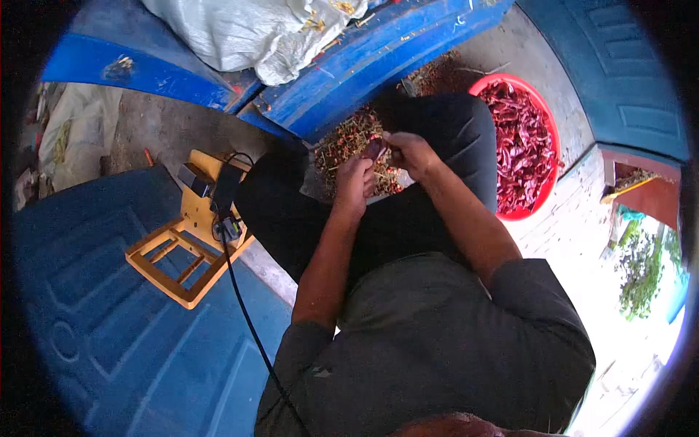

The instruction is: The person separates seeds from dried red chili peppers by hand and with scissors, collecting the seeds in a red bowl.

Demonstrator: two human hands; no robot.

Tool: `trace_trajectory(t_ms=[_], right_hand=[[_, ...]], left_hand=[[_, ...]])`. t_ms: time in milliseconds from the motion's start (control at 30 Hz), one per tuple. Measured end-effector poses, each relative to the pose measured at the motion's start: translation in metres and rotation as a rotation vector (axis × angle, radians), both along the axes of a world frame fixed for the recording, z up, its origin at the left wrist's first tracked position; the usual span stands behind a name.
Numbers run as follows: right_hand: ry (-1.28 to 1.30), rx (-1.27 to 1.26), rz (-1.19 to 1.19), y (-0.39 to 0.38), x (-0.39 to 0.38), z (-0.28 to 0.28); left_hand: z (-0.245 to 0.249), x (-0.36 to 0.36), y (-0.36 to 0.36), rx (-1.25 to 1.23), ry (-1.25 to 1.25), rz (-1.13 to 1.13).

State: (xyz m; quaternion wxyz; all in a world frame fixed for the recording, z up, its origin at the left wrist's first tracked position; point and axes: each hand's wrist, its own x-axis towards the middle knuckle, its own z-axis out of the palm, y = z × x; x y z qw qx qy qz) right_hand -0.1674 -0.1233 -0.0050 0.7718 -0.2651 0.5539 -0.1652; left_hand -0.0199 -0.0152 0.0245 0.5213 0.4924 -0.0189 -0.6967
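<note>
My left hand [354,182] is closed around a dark red dried chili [373,149] above my lap. Close beside it on the right, my right hand [411,156] has its fingers pressed together at the upper end of the same chili. Under and behind both hands lies a heap of chili stems and small red bits [336,149], between my knees. A red basin [551,120] full of dried red chilies [518,149] stands to the right of my right knee.
A blue metal surface [328,80] with a white sack [226,33] is at the top. To the left are a wooden chair-like frame [191,295] holding small devices, a black cable [251,328] and a blue door panel [95,291]. Another blue door [626,65] is at upper right.
</note>
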Motion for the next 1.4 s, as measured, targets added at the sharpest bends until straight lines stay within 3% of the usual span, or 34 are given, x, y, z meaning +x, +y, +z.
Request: trace_trajectory(t_ms=[167,233,367,433,467,533,600,667,700,733,800,867,933,967,1033,1067,1167,1300,1400], right_hand=[[0.018,-0.040,-0.071,0.009,0.007,-0.002],[0.383,-0.486,0.206,0.007,0.010,-0.006],[0.380,-0.550,0.176,0.012,0.012,-0.014],[0.541,-0.978,0.157,0.017,0.012,-0.011],[0.543,-0.979,0.156,0.018,0.013,-0.008],[0.808,-1.460,0.275,0.020,0.016,0.003],[0.800,-1.367,0.261,0.017,0.020,0.005],[0.359,-0.541,0.193,0.008,0.015,-0.011],[0.016,-0.181,0.048,0.005,0.010,-0.007],[0.018,-0.179,0.046,0.002,0.003,-0.010],[-0.255,0.169,-0.226,-0.006,-0.005,-0.010],[-0.211,0.148,-0.278,-0.008,-0.006,-0.007],[0.018,-0.151,0.159,-0.009,-0.008,-0.012],[0.015,-0.152,0.164,-0.006,-0.007,-0.015],[0.432,-0.773,0.467,0.009,-0.002,-0.010],[0.433,-0.775,0.461,0.012,-0.001,-0.007],[-0.077,-0.358,0.233,0.016,0.020,0.047],[0.095,-1.123,0.399,0.029,0.027,0.044],[0.108,-1.077,0.208,0.024,0.013,0.075]], left_hand=[[-0.011,0.003,-0.001,0.023,-0.017,0.024],[-0.007,0.004,0.000,0.051,-0.029,0.037],[-0.003,0.004,0.001,0.033,-0.044,0.054],[-0.007,0.003,0.002,0.034,-0.048,0.043],[-0.008,0.005,0.002,0.019,-0.032,0.055],[-0.010,0.008,0.003,0.003,-0.017,0.063],[-0.011,0.012,0.002,0.014,-0.013,0.089],[-0.014,0.013,0.003,0.007,-0.019,0.108],[-0.012,0.013,0.003,0.003,-0.021,0.122],[-0.010,0.014,0.005,0.006,-0.019,0.120],[-0.003,0.020,0.006,-0.050,0.006,0.133],[-0.009,0.033,0.011,-0.076,0.023,0.176],[-0.007,0.037,0.010,-0.101,0.038,0.231],[-0.007,0.036,0.011,-0.100,0.012,0.216],[0.000,0.034,0.013,-0.096,-0.016,0.195],[0.004,0.032,0.011,-0.072,-0.010,0.198],[0.000,0.031,0.016,-0.037,0.000,0.190],[0.021,0.014,0.011,0.050,-0.128,0.181],[0.011,0.017,0.014,-0.100,-0.077,0.097]])
